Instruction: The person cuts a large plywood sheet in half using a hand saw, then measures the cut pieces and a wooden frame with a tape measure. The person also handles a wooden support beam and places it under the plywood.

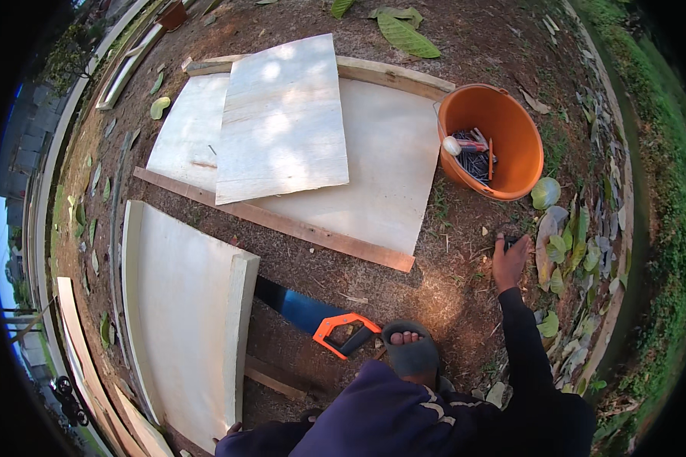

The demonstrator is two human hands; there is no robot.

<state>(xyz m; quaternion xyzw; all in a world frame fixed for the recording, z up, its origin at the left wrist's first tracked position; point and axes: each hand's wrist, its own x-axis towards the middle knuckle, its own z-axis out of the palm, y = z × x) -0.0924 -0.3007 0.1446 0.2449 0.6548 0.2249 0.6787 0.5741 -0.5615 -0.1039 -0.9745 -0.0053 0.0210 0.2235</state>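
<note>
- Bare soil (pixel 450 289), strewn with dry grass, carries everything; fallen leaves gather along its right edge, beside a grassy strip.
- The far plywood panel (pixel 389 167) lies flat, a pale batten (pixel 392 76) along its far edge and a reddish board (pixel 282 222) along its near one, probably to stiffen it.
- The near plywood panel (pixel 179 289), left of the person, has battens on its left and right edges; these raised sides likely serve as framing.
- A loose plywood sheet (pixel 282 126) lies askew over the far panel, crossing its far edge, apparently just set down there.
- An orange bucket (pixel 503 103) stands upright by the far panel's right corner, presumably to keep nails (pixel 474 164) together within reach.
- A handsaw (pixel 305 312) lies beside the near panel's right edge, its orange-and-black handle toward the person's sandalled foot (pixel 411 352), seemingly parked for easy pick-up.
- The right hand (pixel 512 263) reaches to the soil below the bucket, thumb and fingers apart around a small dark object (pixel 511 241); whether it grips is unclear.
- The left hand (pixel 233 430), mostly hidden by a sleeve, is at the near panel's lower right corner, perhaps for steadiness; its closure cannot be told.
</note>
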